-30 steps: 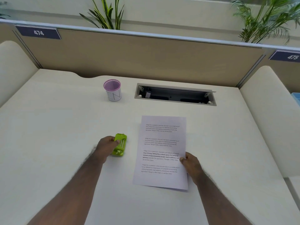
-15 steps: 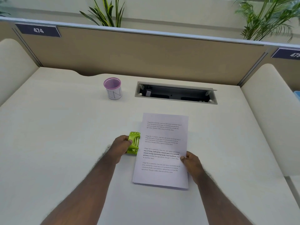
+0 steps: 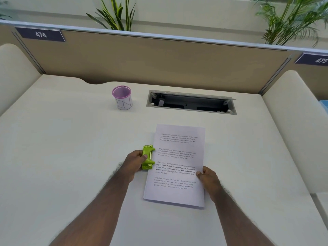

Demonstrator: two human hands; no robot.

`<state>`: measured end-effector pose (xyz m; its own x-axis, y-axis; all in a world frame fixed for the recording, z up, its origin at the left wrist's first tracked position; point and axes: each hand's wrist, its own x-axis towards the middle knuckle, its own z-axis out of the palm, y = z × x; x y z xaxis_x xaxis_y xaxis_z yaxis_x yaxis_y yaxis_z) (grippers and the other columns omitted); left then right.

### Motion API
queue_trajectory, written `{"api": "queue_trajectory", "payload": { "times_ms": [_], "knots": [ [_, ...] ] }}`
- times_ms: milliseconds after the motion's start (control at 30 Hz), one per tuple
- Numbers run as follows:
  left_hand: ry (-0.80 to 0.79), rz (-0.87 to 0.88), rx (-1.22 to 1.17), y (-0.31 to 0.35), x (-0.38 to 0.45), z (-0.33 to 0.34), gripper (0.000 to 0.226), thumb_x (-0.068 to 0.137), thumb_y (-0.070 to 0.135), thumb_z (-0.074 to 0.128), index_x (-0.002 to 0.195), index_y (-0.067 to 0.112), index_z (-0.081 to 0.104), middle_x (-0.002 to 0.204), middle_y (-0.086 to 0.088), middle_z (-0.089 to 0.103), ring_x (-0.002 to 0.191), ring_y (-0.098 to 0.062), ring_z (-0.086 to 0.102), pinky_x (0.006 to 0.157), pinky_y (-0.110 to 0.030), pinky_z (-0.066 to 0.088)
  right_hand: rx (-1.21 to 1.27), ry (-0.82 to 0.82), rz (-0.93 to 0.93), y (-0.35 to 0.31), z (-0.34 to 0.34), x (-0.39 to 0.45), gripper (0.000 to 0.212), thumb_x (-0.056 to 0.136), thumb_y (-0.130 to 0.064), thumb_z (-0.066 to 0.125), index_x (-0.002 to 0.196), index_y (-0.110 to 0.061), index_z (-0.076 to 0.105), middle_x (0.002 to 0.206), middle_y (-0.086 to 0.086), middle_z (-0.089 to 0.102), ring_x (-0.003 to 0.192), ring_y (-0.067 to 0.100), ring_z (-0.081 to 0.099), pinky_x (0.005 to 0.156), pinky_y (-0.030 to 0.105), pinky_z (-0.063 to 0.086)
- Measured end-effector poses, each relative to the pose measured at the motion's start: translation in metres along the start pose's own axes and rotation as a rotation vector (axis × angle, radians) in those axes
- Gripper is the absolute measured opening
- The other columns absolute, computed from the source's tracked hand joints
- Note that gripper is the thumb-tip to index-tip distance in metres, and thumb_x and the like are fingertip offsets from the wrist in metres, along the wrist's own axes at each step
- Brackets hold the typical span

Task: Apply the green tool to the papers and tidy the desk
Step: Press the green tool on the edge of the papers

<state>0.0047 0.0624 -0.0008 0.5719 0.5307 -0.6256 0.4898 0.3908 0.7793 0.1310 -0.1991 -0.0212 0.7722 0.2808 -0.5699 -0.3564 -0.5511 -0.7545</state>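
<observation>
A stack of printed white papers (image 3: 179,157) lies flat near the middle of the cream desk (image 3: 62,148). A small lime-green hole punch (image 3: 147,157) sits at the papers' left edge, its jaws over that margin. My left hand (image 3: 134,163) grips the punch from the left, thumb on top. My right hand (image 3: 207,178) pinches the papers' right edge, about two thirds of the way down.
A pink mesh pen cup (image 3: 122,98) with a white label stands at the back, left of an open cable tray (image 3: 191,102) sunk into the desk. A tan partition (image 3: 159,59) closes the back. Padded side panels (image 3: 292,121) flank the desk.
My left hand has slid the green punch to the right across the desk until it meets the papers' left edge. My right hand stays on the right edge.
</observation>
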Motion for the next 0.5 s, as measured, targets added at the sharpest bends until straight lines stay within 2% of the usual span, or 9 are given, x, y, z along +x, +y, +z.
{"api": "queue_trajectory", "payload": {
  "times_ms": [100, 200, 267, 333, 400, 500],
  "knots": [
    [-0.026, 0.020, -0.017, -0.0034, -0.0023, -0.0047, 0.013, 0.096, 0.006, 0.054, 0.105, 0.005, 0.063, 0.093, -0.010, 0.066, 0.082, -0.024, 0.066, 0.080, -0.038, 0.058, 0.002, -0.003, -0.001, -0.0004, 0.0002, 0.0007, 0.021, 0.094, -0.006, 0.053, 0.102, -0.015, 0.071, 0.104, 0.007, 0.075, 0.100, 0.030, 0.070, 0.095, 0.049, 0.054],
    [-0.041, 0.041, -0.023, -0.0062, -0.0045, -0.0078, 0.011, 0.096, 0.005, 0.055, 0.100, 0.008, 0.065, 0.086, -0.006, 0.068, 0.074, -0.016, 0.068, 0.064, -0.026, 0.059, 0.000, 0.003, -0.005, -0.0005, 0.0000, 0.0010, 0.021, 0.094, -0.006, 0.053, 0.100, -0.016, 0.071, 0.104, 0.007, 0.075, 0.099, 0.031, 0.070, 0.094, 0.049, 0.054],
    [-0.046, 0.051, -0.019, -0.0069, -0.0059, -0.0091, 0.011, 0.095, 0.005, 0.056, 0.098, 0.009, 0.066, 0.086, -0.004, 0.069, 0.073, -0.014, 0.069, 0.059, -0.022, 0.057, 0.000, 0.006, -0.006, -0.0007, 0.0000, 0.0008, 0.022, 0.094, -0.006, 0.054, 0.095, -0.018, 0.071, 0.102, 0.007, 0.075, 0.098, 0.031, 0.070, 0.093, 0.048, 0.055],
    [-0.054, 0.057, -0.010, -0.0071, -0.0066, -0.0099, 0.011, 0.094, 0.005, 0.058, 0.097, 0.011, 0.067, 0.086, -0.004, 0.070, 0.073, -0.014, 0.069, 0.061, -0.022, 0.057, 0.004, 0.010, -0.009, -0.0004, 0.0001, 0.0010, 0.023, 0.093, -0.005, 0.054, 0.091, -0.020, 0.071, 0.100, 0.006, 0.076, 0.097, 0.030, 0.070, 0.092, 0.047, 0.056],
    [-0.063, 0.062, -0.002, -0.0070, -0.0064, -0.0093, 0.010, 0.093, 0.006, 0.059, 0.097, 0.010, 0.067, 0.088, -0.006, 0.070, 0.075, -0.016, 0.069, 0.063, -0.024, 0.058, 0.003, 0.012, -0.010, 0.0004, 0.0002, 0.0016, 0.022, 0.094, -0.005, 0.054, 0.098, -0.016, 0.072, 0.103, 0.008, 0.075, 0.099, 0.031, 0.070, 0.094, 0.049, 0.055],
    [-0.084, 0.068, 0.018, -0.0058, -0.0055, -0.0052, 0.010, 0.092, 0.005, 0.060, 0.098, 0.009, 0.067, 0.095, -0.010, 0.069, 0.081, -0.022, 0.067, 0.078, -0.037, 0.060, 0.001, 0.007, -0.019, 0.0010, 0.0008, 0.0026, 0.023, 0.094, -0.004, 0.053, 0.106, -0.011, 0.071, 0.108, 0.011, 0.075, 0.102, 0.032, 0.069, 0.096, 0.050, 0.053]
  ]
}}
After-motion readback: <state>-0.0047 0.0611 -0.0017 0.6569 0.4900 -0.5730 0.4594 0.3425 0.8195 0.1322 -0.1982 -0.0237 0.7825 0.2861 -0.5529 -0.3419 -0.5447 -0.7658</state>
